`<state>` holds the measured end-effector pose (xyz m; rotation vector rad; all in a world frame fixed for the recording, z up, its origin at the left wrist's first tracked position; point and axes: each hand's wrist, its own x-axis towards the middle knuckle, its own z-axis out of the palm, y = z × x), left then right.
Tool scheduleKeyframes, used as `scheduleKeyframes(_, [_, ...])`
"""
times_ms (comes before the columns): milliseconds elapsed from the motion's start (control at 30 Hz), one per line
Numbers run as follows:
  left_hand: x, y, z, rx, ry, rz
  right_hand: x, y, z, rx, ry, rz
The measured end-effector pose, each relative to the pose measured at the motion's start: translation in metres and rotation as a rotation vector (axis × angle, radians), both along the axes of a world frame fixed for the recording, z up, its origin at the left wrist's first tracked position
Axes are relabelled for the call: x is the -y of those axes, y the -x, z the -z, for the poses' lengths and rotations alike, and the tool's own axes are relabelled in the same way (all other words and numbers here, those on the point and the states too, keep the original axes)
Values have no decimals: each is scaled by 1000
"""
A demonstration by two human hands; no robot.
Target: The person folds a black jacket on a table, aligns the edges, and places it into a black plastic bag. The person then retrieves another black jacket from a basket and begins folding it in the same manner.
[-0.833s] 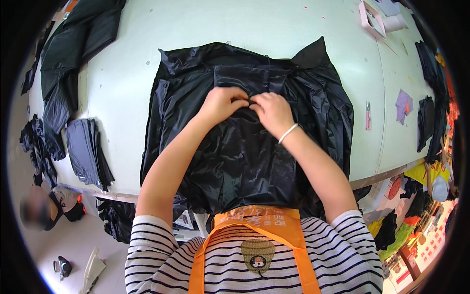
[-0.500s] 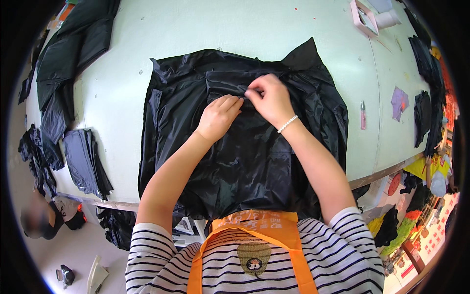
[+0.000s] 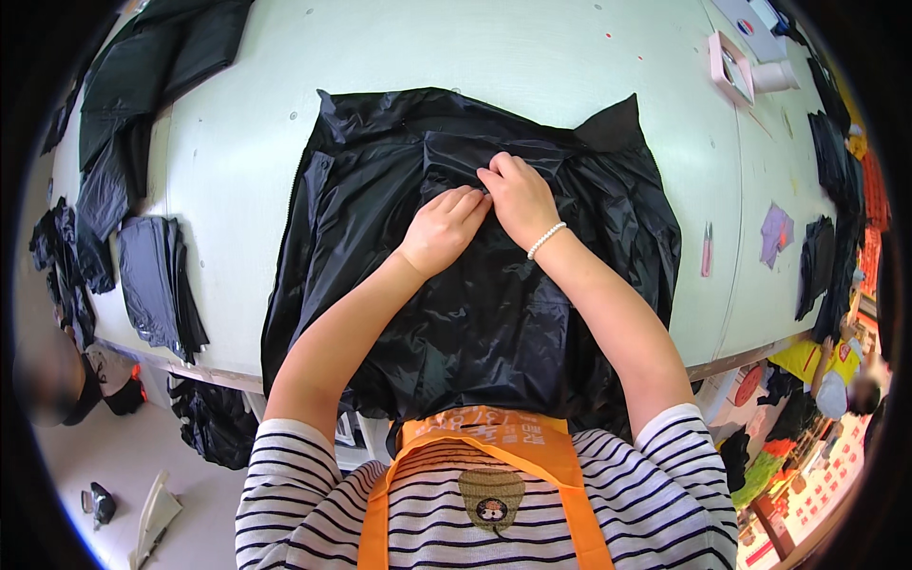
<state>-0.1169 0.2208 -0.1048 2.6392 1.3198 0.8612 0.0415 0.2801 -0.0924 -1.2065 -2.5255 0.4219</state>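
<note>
A shiny black jacket [image 3: 475,332] lies spread over the table, its near edge hanging down by my apron. A zipper runs along its left side, and a pointed corner sticks out at the far right. My left hand [image 3: 445,228] is closed, its fingertips pressed on the cloth near the jacket's upper middle. Beside it my right hand [image 3: 521,199], with a beaded bracelet on the wrist, pinches the same spot. The two hands' fingertips meet at the lower edge of a folded flap [image 3: 470,152]. What lies between the fingertips is too small to make out.
Folded black garments [image 3: 161,285] lie at the table's left. Toward the right are thread snips [image 3: 707,249], a purple cloth scrap [image 3: 774,233] and a dark folded pile [image 3: 815,261]. A pink tray [image 3: 730,71] stands far right beside a white cup [image 3: 777,76]. People are at both sides.
My right hand has drawn its fingers closer together and come down against my left fingertips. The view has shifted slightly; the jacket stays spread in place.
</note>
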Motion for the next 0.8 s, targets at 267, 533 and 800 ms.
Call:
scheduleKeyframes(267, [-18, 5, -5, 73, 312, 1, 16, -22, -20, 125, -77, -120])
scheduleKeyframes(533, [-68, 12, -25, 177, 542, -41, -4, -27, -3, -128, 150, 42])
scheduleKeyframes(800, [-59, 1, -8, 92, 323, -121, -19, -12, -18, -10, -18, 149])
